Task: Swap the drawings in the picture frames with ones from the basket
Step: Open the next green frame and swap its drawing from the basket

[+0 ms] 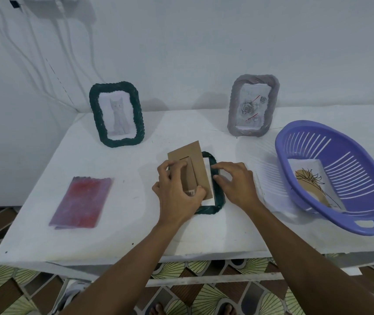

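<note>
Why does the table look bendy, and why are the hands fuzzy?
Head view: the wide lens bows the table edges; the left hand, gripping the card backing, and right hand look soft, probably from moving; light is soft and even, with faint shadows behind the cat frame and rose frame; no glare.

Bare forearms point(122, 264), left hand point(177, 192), right hand point(238, 185), bare toes point(158, 309)
</note>
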{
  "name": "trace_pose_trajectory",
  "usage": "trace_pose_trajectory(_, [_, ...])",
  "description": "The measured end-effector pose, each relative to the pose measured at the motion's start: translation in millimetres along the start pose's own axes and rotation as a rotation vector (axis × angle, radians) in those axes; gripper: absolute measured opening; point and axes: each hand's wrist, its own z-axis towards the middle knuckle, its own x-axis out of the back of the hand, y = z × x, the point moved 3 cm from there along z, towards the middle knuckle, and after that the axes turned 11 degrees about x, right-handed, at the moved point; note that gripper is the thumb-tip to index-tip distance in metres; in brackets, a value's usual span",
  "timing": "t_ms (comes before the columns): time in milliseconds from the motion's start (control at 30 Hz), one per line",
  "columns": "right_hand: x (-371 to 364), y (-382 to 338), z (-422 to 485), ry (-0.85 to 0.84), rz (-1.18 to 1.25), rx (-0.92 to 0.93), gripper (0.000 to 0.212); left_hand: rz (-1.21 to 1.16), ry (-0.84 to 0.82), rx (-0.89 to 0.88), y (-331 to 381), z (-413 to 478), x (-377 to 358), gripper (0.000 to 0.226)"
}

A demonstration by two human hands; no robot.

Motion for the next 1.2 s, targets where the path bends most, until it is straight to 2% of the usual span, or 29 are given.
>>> trace_pose_trajectory(167, [-1, -1, 0, -0.031, -0.053, 0.044, 0.022, -0.207, 0.052, 0.01, 6, 5, 21, 0.061])
trace_pose_trajectory(233, [-2, -2, 0, -0.05, -0.075, 0.04, 0.022, -0.189, 0.071, 0.0, 0, 15, 36, 0.061])
trace_pose_trajectory(500, [-3, -2, 1, -0.08, -0.111, 0.023, 0.022, 0.399, -0.031, -0.003, -67, 34, 74, 0.065])
trace_pose_trajectory(867, [-4, -3, -1, -0.081, -0.103, 0.037, 0.026, 0.726, -0.066, -0.128, -85, 26, 72, 0.059])
trace_pose_trajectory(1033, [-1, -6, -3, -0.064, -0.047, 0.019, 0.032, 0.666, -0.079, -0.137, -65, 29, 73, 0.06])
trace_pose_trajectory(1200, [2, -7, -10, -0.047, -0.014, -0.011, 0.036, 0.528, -0.233, -0.243, -26, 30, 36, 0.054])
